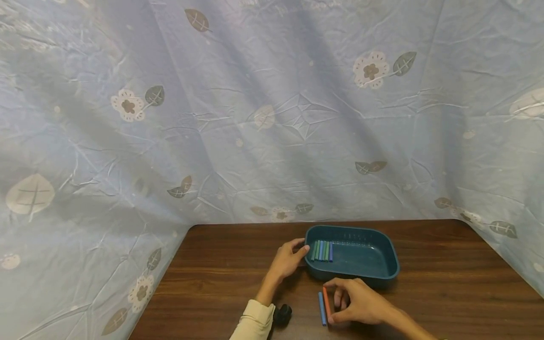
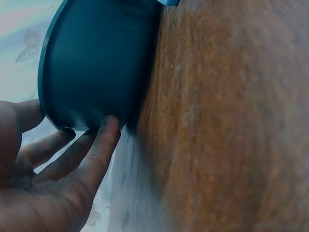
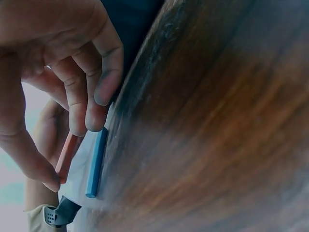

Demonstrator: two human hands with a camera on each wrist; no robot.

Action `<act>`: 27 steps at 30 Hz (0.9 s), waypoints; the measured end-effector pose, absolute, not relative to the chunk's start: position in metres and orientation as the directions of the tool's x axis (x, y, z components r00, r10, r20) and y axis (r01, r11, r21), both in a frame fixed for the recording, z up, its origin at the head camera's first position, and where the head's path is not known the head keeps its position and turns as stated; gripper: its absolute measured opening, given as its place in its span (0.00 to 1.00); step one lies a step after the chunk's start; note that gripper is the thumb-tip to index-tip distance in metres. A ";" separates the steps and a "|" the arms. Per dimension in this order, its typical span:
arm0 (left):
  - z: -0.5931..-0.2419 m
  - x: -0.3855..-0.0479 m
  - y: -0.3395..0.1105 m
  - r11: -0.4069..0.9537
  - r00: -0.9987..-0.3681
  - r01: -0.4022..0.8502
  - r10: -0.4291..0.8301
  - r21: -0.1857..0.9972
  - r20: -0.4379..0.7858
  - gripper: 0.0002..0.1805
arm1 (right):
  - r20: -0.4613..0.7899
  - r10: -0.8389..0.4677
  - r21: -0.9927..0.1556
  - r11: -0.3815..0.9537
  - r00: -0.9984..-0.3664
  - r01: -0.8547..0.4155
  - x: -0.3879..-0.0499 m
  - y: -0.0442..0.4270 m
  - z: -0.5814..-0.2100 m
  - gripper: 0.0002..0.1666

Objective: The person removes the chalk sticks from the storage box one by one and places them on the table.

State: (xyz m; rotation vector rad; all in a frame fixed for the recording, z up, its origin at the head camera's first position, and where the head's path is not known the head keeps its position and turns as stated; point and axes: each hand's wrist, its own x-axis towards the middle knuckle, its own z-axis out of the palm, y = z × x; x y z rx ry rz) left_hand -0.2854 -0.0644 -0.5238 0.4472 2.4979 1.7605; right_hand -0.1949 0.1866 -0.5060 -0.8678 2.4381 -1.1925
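Head view: left hand (image 1: pixel 289 259) grips the left end of a blue-green plastic tray (image 1: pixel 361 262), thumb over the rim and fingers against the outer wall. The left wrist view confirms fingertips touching that wall. Judged purpose: to steady the tray, which stands on a dark wood-grain table (image 1: pixel 229 264).

Right hand (image 1: pixel 359 301) pinches an orange-red chalk-like stick (image 1: pixel 326 302) lengthwise, thumb at the near end and fingertips at the far end. Holding it by its two ends probably keeps the long sides free, so it could lie flush beside a neighbour. The stick is in front of the tray, outside it; whether it is lifted off the table cannot be told.

Just beside it, on its left, a loose blue stick (image 1: pixel 322 309) lies on the table, roughly parallel to it. In the right wrist view a gap separates the two.

Inside the tray, a row of green and blue sticks (image 1: pixel 322 251) lies side by side near the left wall, ends roughly level. The arrangement reads as deliberate, using one end and leaving the larger part of the floor bare.

A black device (image 1: pixel 282 315) sits at the left cuff.
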 end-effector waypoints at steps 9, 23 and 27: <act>-0.524 -0.286 -0.065 0.363 -0.961 0.216 0.245 0.906 0.130 0.27 | -0.013 -0.621 -0.779 0.498 -0.784 -0.381 -0.193 0.185 -0.508 0.43; -0.519 -0.285 -0.063 0.346 -0.957 0.217 0.260 0.913 0.129 0.26 | -0.056 -0.606 -0.750 0.550 -0.793 -0.368 -0.193 0.182 -0.509 0.44; -0.519 -0.284 -0.063 0.308 -0.955 0.211 0.269 0.928 0.128 0.27 | -0.062 -0.606 -0.738 0.563 -0.793 -0.372 -0.195 0.181 -0.510 0.45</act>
